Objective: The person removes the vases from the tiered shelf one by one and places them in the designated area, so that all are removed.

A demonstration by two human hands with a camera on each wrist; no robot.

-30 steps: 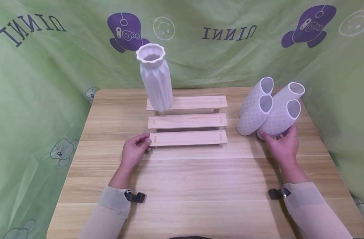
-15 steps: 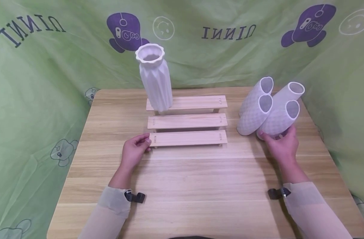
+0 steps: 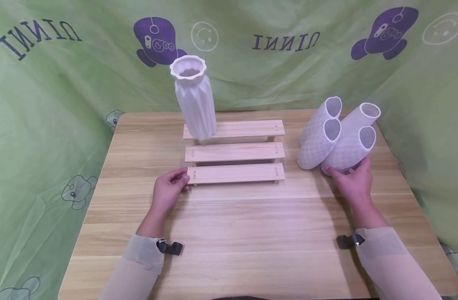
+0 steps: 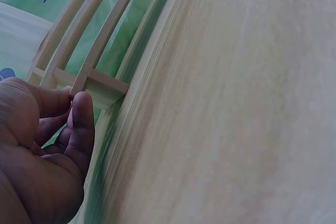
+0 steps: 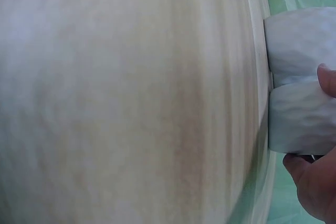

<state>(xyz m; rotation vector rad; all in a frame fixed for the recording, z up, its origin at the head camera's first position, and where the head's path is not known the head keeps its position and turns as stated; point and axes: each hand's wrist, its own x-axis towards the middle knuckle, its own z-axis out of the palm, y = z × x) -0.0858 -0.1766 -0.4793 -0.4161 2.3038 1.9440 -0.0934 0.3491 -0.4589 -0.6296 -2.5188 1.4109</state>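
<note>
My left hand (image 3: 169,189) pinches the left end of the lowest step of a pale wooden three-step stand (image 3: 236,173) between thumb and fingers. The left wrist view shows this pinch on the slat end of the stand (image 4: 107,32). On the left end of the top step rises a tall white pleated vase (image 3: 195,104) with a scalloped rim. To the right, my right hand (image 3: 354,181) grips the lower part of the front right white dimpled vase (image 3: 347,150), thumb and fingers on opposite sides. Its base meets the table in the right wrist view, beside another vase (image 5: 299,40).
Several similar white vases, among them a front left one (image 3: 315,148), stand close against the held one. Under everything is a wood-grain table (image 3: 251,233). Green printed cloth (image 3: 236,83) hangs right behind the table and at both sides.
Almost nothing moves. The head view shifts very slightly; both hands keep their holds on the stand and the vase, which stay in place.
</note>
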